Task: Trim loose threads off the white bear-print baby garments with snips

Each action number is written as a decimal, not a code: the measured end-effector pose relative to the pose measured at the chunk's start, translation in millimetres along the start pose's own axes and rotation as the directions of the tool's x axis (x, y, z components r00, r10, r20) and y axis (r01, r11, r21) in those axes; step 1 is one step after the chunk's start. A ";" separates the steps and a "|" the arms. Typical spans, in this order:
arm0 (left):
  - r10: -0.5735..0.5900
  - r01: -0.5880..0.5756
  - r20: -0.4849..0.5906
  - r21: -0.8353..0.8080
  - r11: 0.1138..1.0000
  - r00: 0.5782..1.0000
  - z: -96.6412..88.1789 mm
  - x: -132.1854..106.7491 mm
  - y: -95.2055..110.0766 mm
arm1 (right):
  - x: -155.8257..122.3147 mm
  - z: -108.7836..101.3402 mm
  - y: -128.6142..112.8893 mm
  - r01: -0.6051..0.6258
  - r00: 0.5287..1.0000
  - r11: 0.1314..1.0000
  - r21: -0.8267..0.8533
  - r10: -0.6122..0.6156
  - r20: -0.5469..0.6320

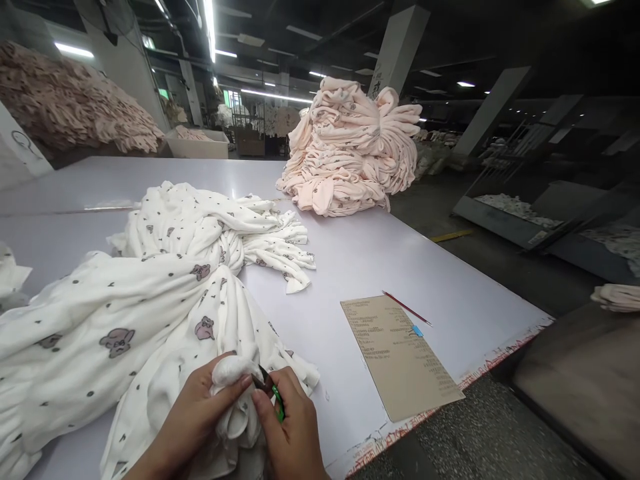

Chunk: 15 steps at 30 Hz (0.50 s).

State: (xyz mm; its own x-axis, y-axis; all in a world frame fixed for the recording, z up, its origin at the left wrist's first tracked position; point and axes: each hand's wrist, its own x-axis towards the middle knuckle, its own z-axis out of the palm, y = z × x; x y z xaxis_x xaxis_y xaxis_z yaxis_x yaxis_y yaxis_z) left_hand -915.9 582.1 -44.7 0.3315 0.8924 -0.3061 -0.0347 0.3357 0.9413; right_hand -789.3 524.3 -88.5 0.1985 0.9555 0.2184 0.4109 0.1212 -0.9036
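Soft white fabric [125,300] with grey-purple animal prints and dark dots lies bunched over the left of the table, gathered into a knot-like twist. My left hand [193,408] is closed on a folded edge of it at the bottom centre. Beside it, my right hand [295,430] grips small thread snips [279,404] with a green handle. Their dark blades are at the fabric edge by my left fingertips. Whether the blades touch the fabric I cannot tell.
On the pale table [330,267] lie a written-on cardboard sheet [400,367] and a red pencil [407,308]. A tall pile of pink fabric [350,153] stands at the far edge. Grey bins [505,223] are at the right; more pink fabric [70,107] is heaped at the left.
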 end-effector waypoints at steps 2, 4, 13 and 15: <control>-0.011 0.012 0.019 -0.039 0.999 1.000 -0.9 0.3 -2.2 | 1.9 3.1 0.1 0.022 0.999 1.000 -0.022 -0.023 -0.025; -0.028 0.029 0.012 -0.068 0.997 1.000 -1.4 0.5 -4.0 | 2.8 5.6 0.4 0.037 0.997 0.999 -0.029 -0.039 -0.066; -0.073 0.067 -0.058 -0.089 0.994 0.996 1.6 -2.6 2.2 | -1.9 1.4 5.2 -0.157 0.987 0.931 0.331 0.154 0.036; -0.121 0.114 -0.049 -0.118 0.986 0.991 1.0 -3.2 4.4 | -4.1 -0.1 7.2 -0.202 0.979 0.906 0.371 0.192 0.063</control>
State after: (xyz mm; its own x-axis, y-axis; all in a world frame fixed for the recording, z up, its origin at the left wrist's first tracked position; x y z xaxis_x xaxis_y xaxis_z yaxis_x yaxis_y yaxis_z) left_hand -916.1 580.4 -39.5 0.2863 0.8591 -0.4242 -0.1078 0.4689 0.8767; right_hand -787.1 521.2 -95.9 0.2171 0.9760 0.0172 0.0022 0.0171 -0.9999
